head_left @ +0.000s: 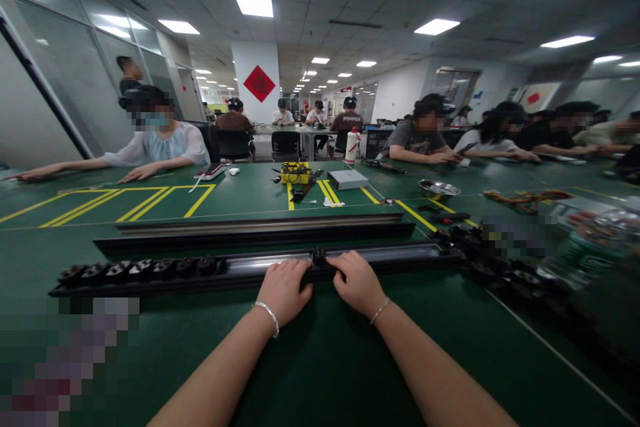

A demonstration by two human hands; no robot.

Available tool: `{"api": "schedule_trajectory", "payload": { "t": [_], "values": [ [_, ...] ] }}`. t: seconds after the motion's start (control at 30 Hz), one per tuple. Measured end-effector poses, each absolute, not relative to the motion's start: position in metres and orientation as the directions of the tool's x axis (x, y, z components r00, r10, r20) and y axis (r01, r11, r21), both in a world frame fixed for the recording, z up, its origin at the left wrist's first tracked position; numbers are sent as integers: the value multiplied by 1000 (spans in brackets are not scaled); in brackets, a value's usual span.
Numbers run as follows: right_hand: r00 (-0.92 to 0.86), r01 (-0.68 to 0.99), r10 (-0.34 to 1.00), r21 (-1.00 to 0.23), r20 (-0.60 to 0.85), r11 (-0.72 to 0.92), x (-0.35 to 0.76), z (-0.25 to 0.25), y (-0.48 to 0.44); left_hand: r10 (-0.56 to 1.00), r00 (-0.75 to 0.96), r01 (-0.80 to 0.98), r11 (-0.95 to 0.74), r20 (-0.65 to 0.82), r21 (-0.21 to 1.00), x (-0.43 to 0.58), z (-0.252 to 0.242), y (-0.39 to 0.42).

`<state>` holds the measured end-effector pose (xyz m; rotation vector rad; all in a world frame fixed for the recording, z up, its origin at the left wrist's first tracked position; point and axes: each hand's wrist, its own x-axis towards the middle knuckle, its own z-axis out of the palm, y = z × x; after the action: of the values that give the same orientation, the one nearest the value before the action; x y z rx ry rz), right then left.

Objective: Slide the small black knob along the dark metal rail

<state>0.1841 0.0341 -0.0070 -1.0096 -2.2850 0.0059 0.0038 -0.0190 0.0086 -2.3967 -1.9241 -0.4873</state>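
Observation:
In front of me lies a long black rail (260, 263) with a shiny channel along its top. My left hand (284, 290) bends its fingers over the rail, thumb toward the near side. A small black module (319, 255) sits in the channel between my two hands. The index finger of my right hand (359, 282) touches this module from the right, the other fingers curled. At the rail's left end stands a row of several black and white modules (141, 269). My fingertips partly hide the rail.
Two further strips lie behind: a black rail (250, 238) and a metal-faced one (260, 221). Dark parts (500, 267) and a plastic bottle (590, 247) are at right. Beyond are a metal bowl (439, 188), a grey box (349, 179) and a yellow box (295, 173). Co-workers sit around.

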Motion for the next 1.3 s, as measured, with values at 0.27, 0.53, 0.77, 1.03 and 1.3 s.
{"api": "schedule_trajectory", "payload": {
  "t": [0.27,0.53,0.77,1.03,1.3],
  "values": [
    [-512,637,654,-264,558,724,185,-7,36,944,188,956,-239,270,171,3,8,-19],
    [-500,633,645,-264,578,728,185,-7,35,942,189,955,-242,278,171,5,8,-19],
    [-488,624,631,-264,603,736,185,-9,37,947,182,958,-231,264,172,5,9,-20],
    [-477,636,641,-267,601,724,185,-6,34,954,177,961,-220,241,169,7,11,-20],
    [-477,655,665,-272,575,705,184,-6,34,956,172,963,-213,237,162,7,10,-20]
  ]
}}
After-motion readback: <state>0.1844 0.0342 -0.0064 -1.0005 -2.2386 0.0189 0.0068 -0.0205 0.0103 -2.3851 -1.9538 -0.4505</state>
